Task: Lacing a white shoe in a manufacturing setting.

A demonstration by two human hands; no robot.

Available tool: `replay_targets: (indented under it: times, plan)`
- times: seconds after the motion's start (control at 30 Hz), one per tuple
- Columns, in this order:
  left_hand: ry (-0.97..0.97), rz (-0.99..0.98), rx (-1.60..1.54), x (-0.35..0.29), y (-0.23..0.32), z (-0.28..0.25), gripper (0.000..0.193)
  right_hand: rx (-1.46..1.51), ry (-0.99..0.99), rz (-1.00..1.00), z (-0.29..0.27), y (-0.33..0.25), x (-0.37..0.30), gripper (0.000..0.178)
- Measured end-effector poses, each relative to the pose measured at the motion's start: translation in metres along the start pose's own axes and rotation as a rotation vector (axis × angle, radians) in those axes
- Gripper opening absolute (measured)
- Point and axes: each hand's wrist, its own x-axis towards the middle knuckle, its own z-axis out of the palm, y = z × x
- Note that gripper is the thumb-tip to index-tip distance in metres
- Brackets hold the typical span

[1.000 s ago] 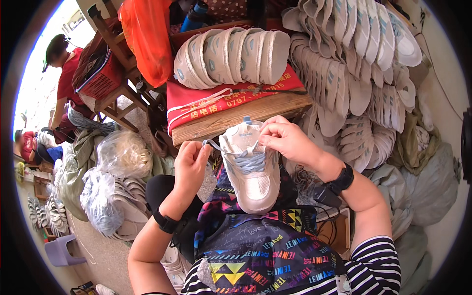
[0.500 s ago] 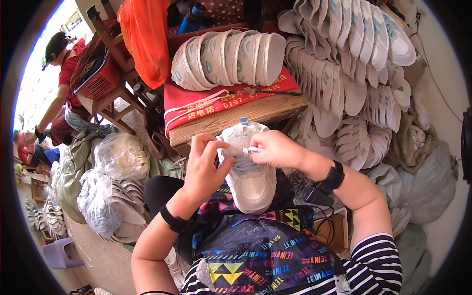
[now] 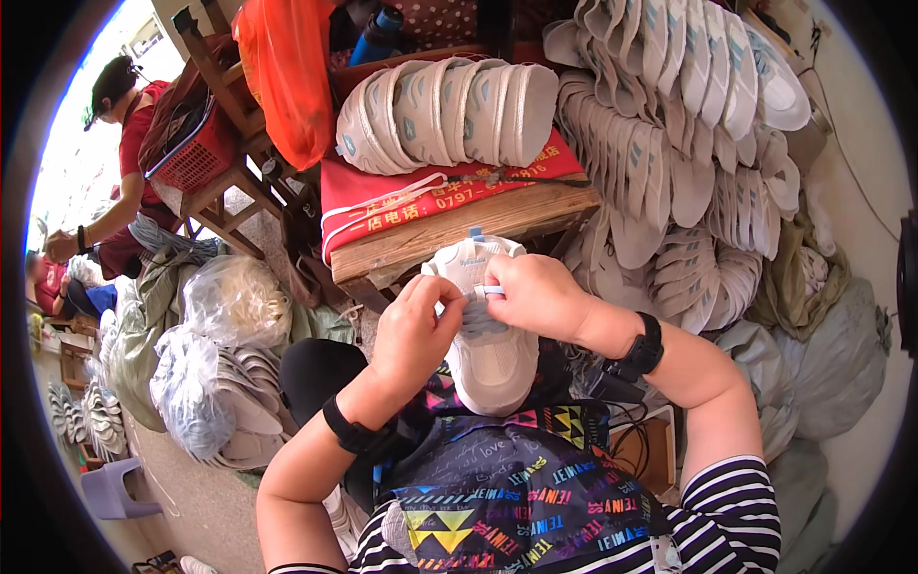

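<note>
clamping a light blue lace [image 3: 493, 290] between the thumb and forefinger of the right hand [image 3: 540, 298], just above the crossed rows on a white shoe [image 3: 492, 373]. keeping this shoe upright over the lap, with toe toward the body and tongue toward a wooden surface [image 3: 430, 241]; cannot tell whether touching the surface's edge. holding the left hand [image 3: 409, 335] close at the shoe's left side, with fingers curled and nearly together beside the lacing; cannot tell whether pinching any lace there. wearing a black band [image 3: 349, 426] at the left wrist, a black strap [image 3: 648, 346] at the right, a dark apron [image 3: 535, 497] with bright print, and a striped top [image 3: 734, 512]. facing, on the surface, a red cloth [image 3: 346, 182] under a nested row of pale shoe uppers [image 3: 440, 115]. having to the right tall stacks of more uppers [image 3: 665, 182], and to the left clear plastic bags [image 3: 234, 301], with a purple-grey stool [image 3: 120, 490] lower down. seeing beyond an orange-red bag [image 3: 285, 86] hanging near a blue bottle [image 3: 377, 38], a red basket [image 3: 196, 161], and, farther left, a person in red [image 3: 132, 148] with an arm stretched down.
</note>
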Motion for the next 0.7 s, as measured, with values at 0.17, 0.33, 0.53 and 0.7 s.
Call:
replay_targets:
  times: [0.17, 0.33, 0.53, 0.7]
  plan:
    - [-0.016, -0.234, -0.022, -0.005, 0.004, -0.009, 0.018, -0.067, 0.054, -0.036, -0.007, 0.003, -0.002, 0.019]
    - [-0.179, -0.329, -0.011, -0.009, -0.014, -0.021, 0.02, -0.049, 0.076, -0.031, -0.01, 0.003, -0.005, 0.02]
    - [-0.207, -0.381, -0.148, -0.001, -0.011, -0.023, 0.018, 0.093, -0.071, 0.006, -0.004, 0.005, -0.001, 0.025]
    - [-0.181, -0.321, -0.152, 0.002, -0.013, -0.016, 0.016, 0.155, -0.145, 0.051, -0.023, 0.012, 0.0, 0.022]
